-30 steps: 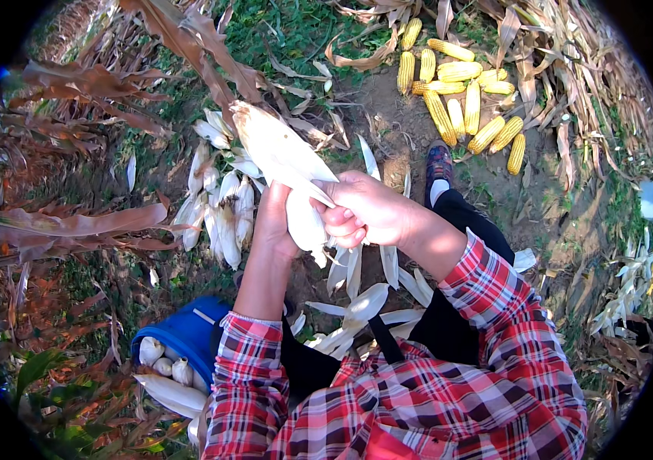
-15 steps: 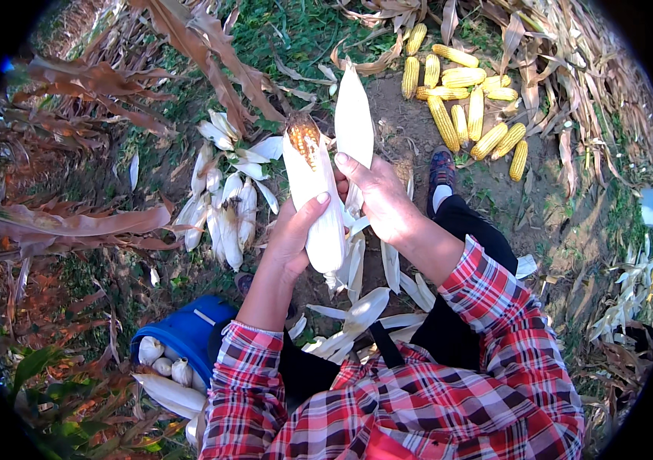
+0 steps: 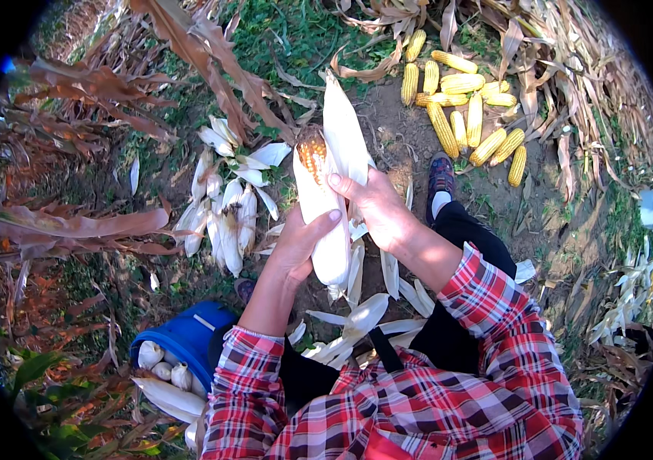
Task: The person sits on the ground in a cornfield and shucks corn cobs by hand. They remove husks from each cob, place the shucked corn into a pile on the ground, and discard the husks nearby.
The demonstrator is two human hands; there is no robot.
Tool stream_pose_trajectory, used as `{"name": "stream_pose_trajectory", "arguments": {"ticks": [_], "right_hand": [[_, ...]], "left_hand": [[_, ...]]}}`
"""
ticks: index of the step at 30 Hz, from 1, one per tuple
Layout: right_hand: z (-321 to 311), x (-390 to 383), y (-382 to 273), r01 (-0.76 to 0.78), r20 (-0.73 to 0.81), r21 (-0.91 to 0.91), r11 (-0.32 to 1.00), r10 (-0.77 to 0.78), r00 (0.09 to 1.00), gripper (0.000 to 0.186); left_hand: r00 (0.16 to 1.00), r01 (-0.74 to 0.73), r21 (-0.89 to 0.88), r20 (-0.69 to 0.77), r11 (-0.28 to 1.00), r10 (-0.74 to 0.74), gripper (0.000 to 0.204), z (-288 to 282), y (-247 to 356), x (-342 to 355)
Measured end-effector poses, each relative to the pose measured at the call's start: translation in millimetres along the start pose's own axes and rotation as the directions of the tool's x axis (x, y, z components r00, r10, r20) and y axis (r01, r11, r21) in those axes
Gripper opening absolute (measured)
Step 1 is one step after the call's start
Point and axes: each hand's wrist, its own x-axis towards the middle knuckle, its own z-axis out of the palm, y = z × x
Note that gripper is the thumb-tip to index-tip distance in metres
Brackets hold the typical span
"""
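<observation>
An ear of corn [image 3: 329, 249], mostly wrapped in pale husk, is held upright in front of me. Orange kernels [image 3: 313, 159] show at its far end, under dark dry silk. My left hand [image 3: 301, 239] is wrapped round the ear's lower left side, thumb across its front. On the other side, my right hand [image 3: 380, 205] grips a long husk leaf [image 3: 346, 126] that stands up along the ear's right side. The right thumb presses near the ear; its other fingers are largely hidden behind leaf and ear.
Several bare yellow cobs [image 3: 474, 119] lie on the soil at the far right. Stripped husks [image 3: 227, 218] are heaped to the left, and loose husk leaves [image 3: 361, 318] lie between my legs. A tipped blue bucket [image 3: 208, 326] holds unhusked ears [image 3: 173, 399]. Dry stalks [image 3: 81, 222] edge the left.
The ear has shifted slightly right and nearer to me. My right hand and the husk leaf have come left, so the leaf now lies against the ear, where a gap showed before.
</observation>
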Motion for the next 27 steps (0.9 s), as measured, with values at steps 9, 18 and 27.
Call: {"name": "stream_pose_trajectory", "arguments": {"ticks": [9,18,27], "right_hand": [[-2.0,-0.5,0.1,-0.012,-0.01,0.013,1.0,0.013,1.0,0.039],[-2.1,2.7,-0.2,-0.087,-0.054,0.068,0.994,0.091,0.994,0.032],[0.8,2.6,4.4,-0.113,-0.011,0.118,0.986,0.115,0.993,0.034]], "left_hand": [[0.999,-0.027,0.012,-0.018,1.0,0.027,0.056,4.2,1.3,-1.1],[0.998,0.032,-0.223,-0.043,0.974,-0.043,0.06,6.2,-2.0,-2.4],[0.988,-0.048,-0.168,-0.153,0.985,0.022,0.051,1.9,0.8,-0.8]]}}
